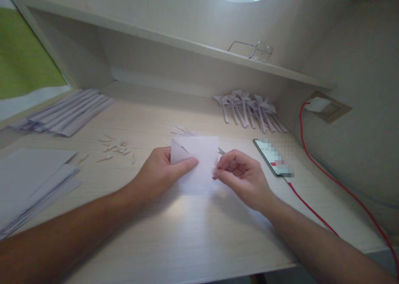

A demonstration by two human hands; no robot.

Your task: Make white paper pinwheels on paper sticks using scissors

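Note:
My left hand point(166, 165) grips a square white sheet of paper point(204, 153) by its left side, thumb lying across the front. Slits seem to run in from the paper's corners, and its upper left part is slightly lifted. At the lower right corner of the sheet, my right hand point(238, 174) has thumb and forefinger pinched together on the paper's edge. A small grey metal tip point(221, 151) shows just above the right fingers; what it belongs to is hidden. Behind the sheet, several thin white paper strips point(185, 131) lie on the desk.
Paper pinwheels point(246, 105) lie at the back right, near a phone point(272, 157) with a red cable point(311, 211). Rolled paper sticks point(71, 111) lie at the back left. Cotton swab pieces point(115, 147) and stacked white paper point(34, 180) are on the left. A shelf point(174, 43) overhangs the desk.

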